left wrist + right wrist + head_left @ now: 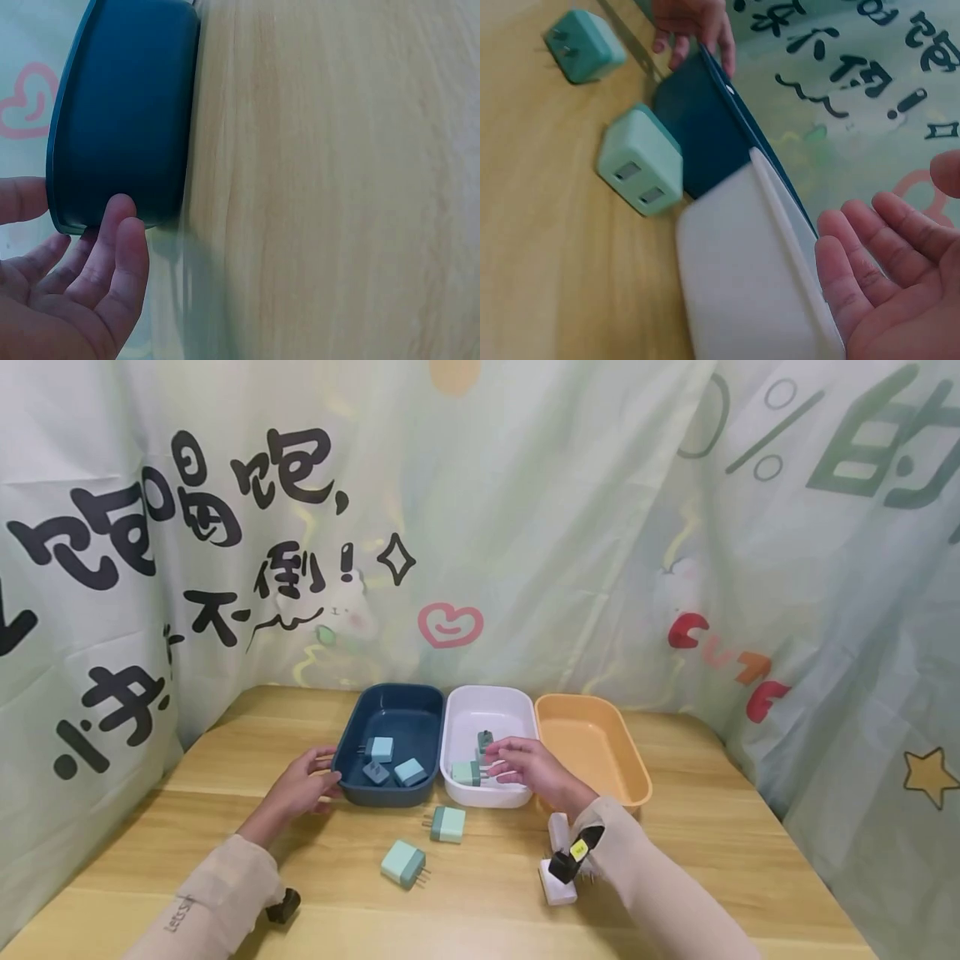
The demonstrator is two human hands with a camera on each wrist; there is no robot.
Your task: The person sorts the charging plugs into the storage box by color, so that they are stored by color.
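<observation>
Left grip (303,783) uncurled against blue tray (401,720) edge, right grip (534,767) relaxed over white tray (491,708), tabletop (705,835) beside orange tray (588,752)

Pale green and white cloth (540,527) hangs in soft folds behind and on both sides of a wood-grained surface (720,810), whose near part catches a pale sheen. Bold black characters (213,618) mark the cloth's left, a pink smiling heart (450,625) its middle, a yellow star (930,779) its right.
</observation>
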